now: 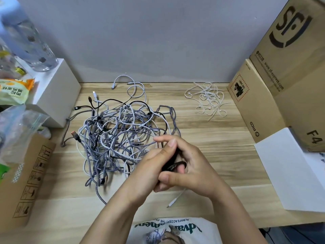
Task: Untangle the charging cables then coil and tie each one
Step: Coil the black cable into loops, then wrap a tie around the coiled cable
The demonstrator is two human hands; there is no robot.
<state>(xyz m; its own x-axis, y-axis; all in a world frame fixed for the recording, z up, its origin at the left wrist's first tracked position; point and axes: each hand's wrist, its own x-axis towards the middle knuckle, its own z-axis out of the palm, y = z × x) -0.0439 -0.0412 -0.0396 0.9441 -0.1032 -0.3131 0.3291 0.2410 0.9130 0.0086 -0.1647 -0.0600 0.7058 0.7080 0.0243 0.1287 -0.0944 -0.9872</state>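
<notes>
Desk: wooden tabletop (219, 138) with pale plank grain, running back to a grey wall (158, 32).
Large carton: brown cardboard box (292, 55) with black printing, standing at the right rear of the desk.
Smaller carton: brown box (253, 106) marked with a red-bordered label, leaning in front of the large one, near the ties.
White sheet: flat white board (292, 173) lying at the right edge of the desk.
Left carton: cardboard box (26, 182) with handling symbols, at the left front.
White block: white box (58, 92) at the left rear, with a clear water bottle (29, 41) standing on it and a snack packet (14, 90) just beside the bottle.
Cable heap: tangled charging cables (119, 134), purple-grey braided, white and black, piled on the middle of the desk just left of the hands; several plugs stick out at its left edge.
Loose white cable: white cable (130, 85) lying apart behind the heap, near the wall.
Left hand: left hand (154, 166) raised over the desk front, fingers curled round a black cable (173, 164).
Right hand: right hand (191, 166) pressed against the left, thumb and fingers clasping the same black cable, which shows as a small loop between the palms.
Ties: white cable ties (209, 99) in a loose scatter at the right rear, well apart from the heap.
Stray plug: white cable end (175, 199) lying on the desk beneath the right wrist.
</notes>
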